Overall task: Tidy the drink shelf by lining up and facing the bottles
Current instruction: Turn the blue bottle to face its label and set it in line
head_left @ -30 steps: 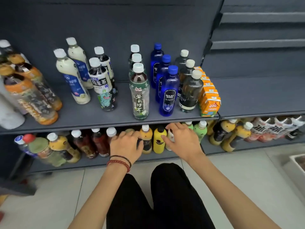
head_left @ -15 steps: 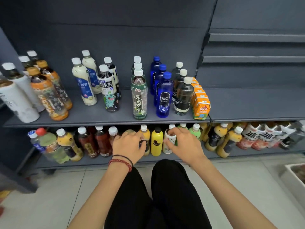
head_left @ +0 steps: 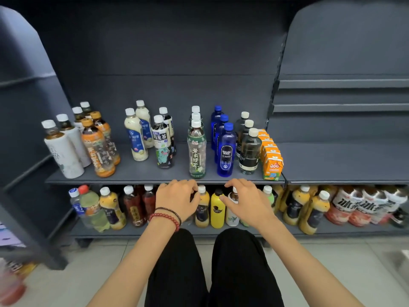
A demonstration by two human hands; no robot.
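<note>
Two hands (head_left: 177,201) (head_left: 246,203) — loosely curled — at glossy, round-capped plastic bottles (head_left: 218,212)

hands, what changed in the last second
Almost nothing: only the view pulled back and tilted up. The left hand stays curled beside the orange bottle, and the right hand stays curled over the top of the white bottle. The yellow bottle between them and the upper-shelf bottles have not moved.

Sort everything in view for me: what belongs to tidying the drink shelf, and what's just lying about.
Job in hand: left hand; right hand, curled round the white bottle; yellow bottle; blue soda bottles; green tea bottle; lower shelf.

Lying about: orange juice cartons; blurred red thing on the floor.
</note>
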